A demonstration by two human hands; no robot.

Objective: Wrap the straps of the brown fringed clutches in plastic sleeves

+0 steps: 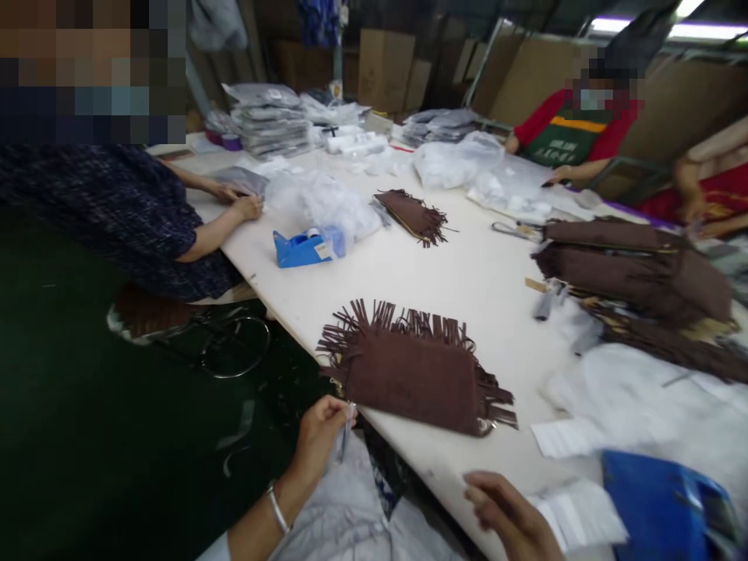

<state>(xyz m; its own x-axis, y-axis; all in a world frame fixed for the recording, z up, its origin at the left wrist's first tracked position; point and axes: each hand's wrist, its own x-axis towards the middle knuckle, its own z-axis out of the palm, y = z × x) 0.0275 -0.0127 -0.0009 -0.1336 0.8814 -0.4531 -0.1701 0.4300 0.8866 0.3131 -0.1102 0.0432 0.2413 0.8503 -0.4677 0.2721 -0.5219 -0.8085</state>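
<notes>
A dark brown fringed bag (412, 378) lies flat at the near edge of the white table, its fringe spread along the far side and both ends. Metal rings show at its two near corners. My left hand (321, 436), just off the bag's left corner, pinches a thin greyish strip (344, 436) that hangs down over my lap. Whether the strip joins the bag I cannot tell. My right hand (514, 518) is over the table edge, right of the bag, fingers loosely bent and apart, slightly blurred, with nothing visible in them.
A blue tape dispenser (304, 248) and a smaller brown fringed bag (409, 214) lie farther back. Brown bags (631, 265) are piled at right, near white packets (584, 514) and a blue object (654, 499). A co-worker (117, 210) sits at left; others work across the table.
</notes>
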